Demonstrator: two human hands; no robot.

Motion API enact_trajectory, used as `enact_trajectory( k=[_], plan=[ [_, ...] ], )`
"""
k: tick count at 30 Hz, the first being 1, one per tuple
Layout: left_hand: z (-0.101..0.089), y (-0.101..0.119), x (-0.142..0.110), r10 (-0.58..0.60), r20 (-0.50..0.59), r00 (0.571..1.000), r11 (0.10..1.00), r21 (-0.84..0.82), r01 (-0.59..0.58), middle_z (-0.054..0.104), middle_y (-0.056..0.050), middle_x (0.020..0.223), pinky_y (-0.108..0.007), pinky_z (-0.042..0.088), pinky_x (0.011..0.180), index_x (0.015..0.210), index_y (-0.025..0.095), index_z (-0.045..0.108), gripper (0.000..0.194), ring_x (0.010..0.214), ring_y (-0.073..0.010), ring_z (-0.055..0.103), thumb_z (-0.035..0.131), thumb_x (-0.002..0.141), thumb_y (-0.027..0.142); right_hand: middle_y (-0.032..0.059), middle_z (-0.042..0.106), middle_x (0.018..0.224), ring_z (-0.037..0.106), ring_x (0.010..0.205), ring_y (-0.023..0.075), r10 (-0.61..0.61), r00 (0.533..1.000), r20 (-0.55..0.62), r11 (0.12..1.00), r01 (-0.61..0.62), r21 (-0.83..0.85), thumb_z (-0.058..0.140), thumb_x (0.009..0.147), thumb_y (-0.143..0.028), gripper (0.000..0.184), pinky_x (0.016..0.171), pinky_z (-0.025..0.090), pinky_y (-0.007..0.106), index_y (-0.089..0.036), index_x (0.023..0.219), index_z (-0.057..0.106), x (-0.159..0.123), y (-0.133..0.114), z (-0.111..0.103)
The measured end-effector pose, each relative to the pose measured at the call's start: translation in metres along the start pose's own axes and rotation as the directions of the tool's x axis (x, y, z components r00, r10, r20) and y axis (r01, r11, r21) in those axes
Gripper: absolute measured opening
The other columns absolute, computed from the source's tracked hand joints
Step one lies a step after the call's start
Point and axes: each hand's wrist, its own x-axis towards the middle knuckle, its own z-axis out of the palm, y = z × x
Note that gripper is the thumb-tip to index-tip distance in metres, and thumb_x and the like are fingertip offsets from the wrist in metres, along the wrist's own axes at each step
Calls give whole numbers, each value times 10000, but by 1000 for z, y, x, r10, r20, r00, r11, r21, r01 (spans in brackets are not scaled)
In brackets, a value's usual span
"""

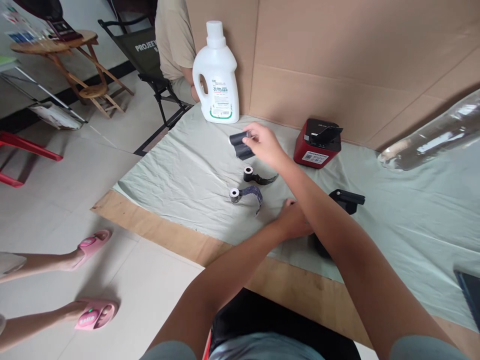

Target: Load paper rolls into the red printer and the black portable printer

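My right hand (pixel 264 145) reaches across the pale green cloth (pixel 180 170) and pinches a black roll (pixel 240 145) a little above it. My left hand (pixel 294 220) rests on the cloth under my right forearm, next to a black device (pixel 347 201); its fingers are mostly hidden. Two small black rolls lie on the cloth with their tape tails pulled loose: one (pixel 248 174) just below the held roll, the other (pixel 235 195) nearer to me.
A white detergent bottle (pixel 217 75) stands at the back by a cardboard wall. A red and black label printer (pixel 318 142) sits to the right. A clear plastic bottle (pixel 431 135) lies far right. Another person's feet in pink sandals (pixel 90 280) are at left; someone sits behind.
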Motion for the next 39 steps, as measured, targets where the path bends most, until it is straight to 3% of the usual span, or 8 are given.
enact_trajectory(
  k=[6,10,14,17,20,25,29,39],
  plan=[
    [-3,6,-3,-39,59,997,999,35,37,708,-32,1231,-507,379,1094,1227,239,615,309,1166,-251,635,560,950,364,0,619,870,592,716,149,189,965,-183,846,-65,530,679,894,-501,331,636,513,306,-269,1123,621,-97,-5,-87],
    [1,12,-7,-84,-137,987,991,-118,68,648,-84,1325,-457,405,1098,1374,227,488,531,1198,-252,613,645,916,445,-12,625,822,591,655,139,379,915,-139,697,-183,693,813,768,-482,393,582,514,294,-275,1062,656,-183,-12,-127],
    [1,20,-13,92,-295,951,929,-318,-189,429,-168,1553,-442,440,1106,1538,237,262,1040,1327,-298,522,802,740,630,15,686,904,632,683,163,563,820,-104,585,-306,751,824,755,-478,379,585,530,311,-280,1040,671,-254,-11,-147],
    [3,28,-19,219,-244,945,930,-241,-278,599,-143,1392,-449,464,1067,1429,242,482,805,1179,-283,606,811,767,559,23,702,932,641,699,166,632,767,-111,533,-326,780,806,780,-469,352,584,521,305,-287,1058,688,-288,-5,-150],
    [16,38,-30,257,-108,960,953,-135,-270,736,-61,903,-421,522,949,1102,237,699,284,883,-224,675,675,905,441,9,690,876,618,691,154,656,727,-203,568,-299,767,812,780,-439,332,597,505,293,-288,1052,698,-305,10,-147],
    [50,56,-55,258,-191,947,927,-227,-299,696,-5,769,-296,571,652,1399,201,528,510,653,-155,646,605,942,411,-22,646,787,566,687,140,620,717,-319,681,-288,674,813,768,-444,304,628,462,282,-259,967,678,-311,44,-138],
    [54,64,-61,399,-172,901,878,-212,-429,720,-17,765,-279,563,630,1158,201,660,241,618,-140,651,547,954,263,-14,653,793,581,727,151,599,735,-317,732,-342,589,785,786,-490,309,688,474,299,-242,929,670,-310,61,-129],
    [55,52,-54,363,-100,927,921,-112,-372,714,-7,703,-282,560,611,1094,208,733,373,596,-151,646,544,780,137,24,699,943,570,739,182,440,847,-300,895,-383,229,651,887,-414,253,687,455,342,-252,1075,698,-314,89,-119]
  ],
)
